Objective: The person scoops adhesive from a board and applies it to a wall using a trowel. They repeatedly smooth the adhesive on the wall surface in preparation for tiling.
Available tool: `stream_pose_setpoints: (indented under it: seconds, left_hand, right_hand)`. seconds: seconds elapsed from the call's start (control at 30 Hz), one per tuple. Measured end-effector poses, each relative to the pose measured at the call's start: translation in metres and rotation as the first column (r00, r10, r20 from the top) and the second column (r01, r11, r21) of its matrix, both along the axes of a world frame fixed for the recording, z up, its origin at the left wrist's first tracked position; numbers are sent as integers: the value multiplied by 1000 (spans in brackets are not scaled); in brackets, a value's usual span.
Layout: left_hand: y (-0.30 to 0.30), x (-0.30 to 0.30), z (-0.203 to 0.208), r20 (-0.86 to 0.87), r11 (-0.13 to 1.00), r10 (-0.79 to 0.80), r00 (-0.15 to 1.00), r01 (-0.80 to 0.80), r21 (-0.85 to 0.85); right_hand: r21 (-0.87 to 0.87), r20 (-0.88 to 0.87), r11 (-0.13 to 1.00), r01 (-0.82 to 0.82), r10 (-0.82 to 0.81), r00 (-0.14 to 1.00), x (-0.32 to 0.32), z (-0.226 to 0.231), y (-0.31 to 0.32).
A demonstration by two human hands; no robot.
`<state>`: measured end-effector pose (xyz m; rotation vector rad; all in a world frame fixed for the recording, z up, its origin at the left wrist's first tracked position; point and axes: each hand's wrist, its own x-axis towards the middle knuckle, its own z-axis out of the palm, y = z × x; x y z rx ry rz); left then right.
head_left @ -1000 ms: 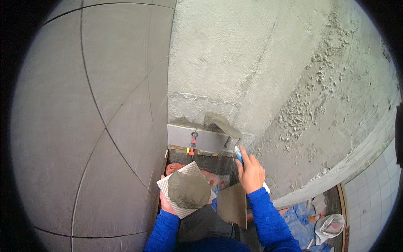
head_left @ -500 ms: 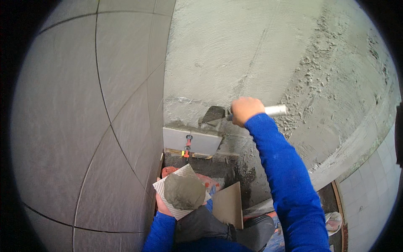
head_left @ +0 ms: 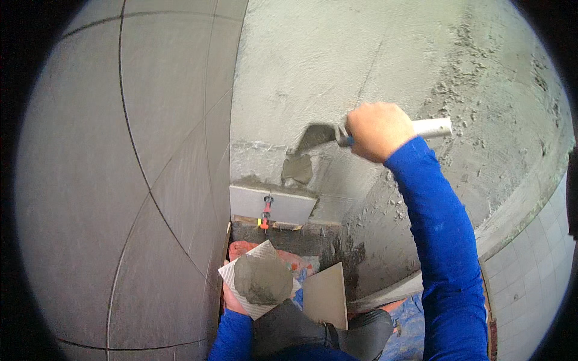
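My right hand (head_left: 378, 132) is closed around the pale round handle of a trowel (head_left: 316, 136), in front of the cement-covered wall (head_left: 337, 66). The dark blade points left, its lower edge close to a fresh dab of grey mortar (head_left: 297, 169) on the wall. Low at my left, my left hand (head_left: 232, 299) grips the edge of a tile piece (head_left: 229, 274) with a ribbed white back. A thick round mound of mortar (head_left: 264, 280) covers most of that back. Most of the left fingers are hidden beneath the piece.
Large grey tiles (head_left: 78, 180) cover the left wall. A light tile (head_left: 295, 207) is set low in the corner, with red and black fittings (head_left: 266, 210) on it. A loose tile (head_left: 328, 295) leans by my leg. Blue sheeting (head_left: 406, 334) lies at lower right.
My right hand and the trowel have moved up and right, away from the wall's lower part. A mortar dab now shows where the blade was. The left hand and its tile piece have barely shifted.
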<state>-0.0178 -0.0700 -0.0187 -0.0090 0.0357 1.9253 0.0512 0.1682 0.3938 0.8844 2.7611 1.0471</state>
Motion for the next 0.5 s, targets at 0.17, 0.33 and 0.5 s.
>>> stream_pose_setpoints:
  seconds: [0.17,0.33,0.5]
  left_hand:
    - [2,-2,-23,-24,996,26,999,-28,-82]
    - [1,0,-21,-125,995,36,991,-48,-89]
    - [1,1,-6,-70,999,-16,997,13,-51]
  right_hand:
    - [2,131,1000,5,-5,991,-3,-70,7]
    - [-85,113,995,-54,64,992,-32,-99,31]
    - [-153,23,987,-47,51,998,-43,-84,43]
